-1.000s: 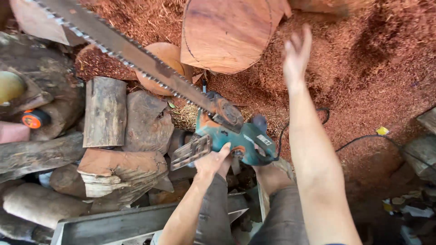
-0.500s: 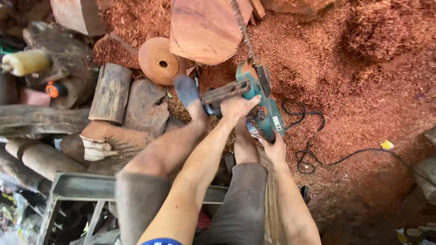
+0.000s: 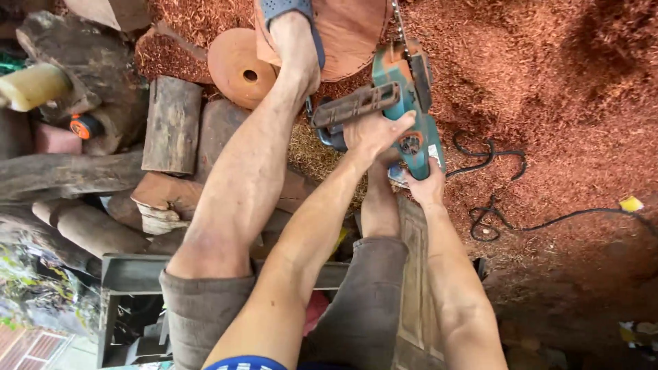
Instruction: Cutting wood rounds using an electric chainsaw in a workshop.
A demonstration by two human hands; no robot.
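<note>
– Red sawdust floor (image 3: 562, 82) is lying all around. What is sitting on the far left?

– Dark old logs (image 3: 171, 123) are piling up there, and a round wooden disc with a hole (image 3: 240, 65) is leaning just beside them.

– And whose foot is that?

– The person's own left foot in a blue sandal (image 3: 291, 27). It is pressing on the big reddish cut log (image 3: 349, 34) at the top.

– What are the hands doing?

– The left hand (image 3: 373, 133) is wrapping tight around the grey front handle of the teal and orange chainsaw (image 3: 411, 89). The right hand (image 3: 425, 188) is closing around the back end of it, lower down. The saw is pointing up, and its chain is touching the log's right edge, just beside the foot.

– What is on the right?

– A thin black cord (image 3: 493, 205) is curling over the sawdust, near the saw.

– Which step is this, do you think?

– I think the person is lining the saw up on the log while the foot is holding it down. The next move is calling for both hands gripping hard, the saw staying straight, and the foot and cord keeping away from the chain.
</note>
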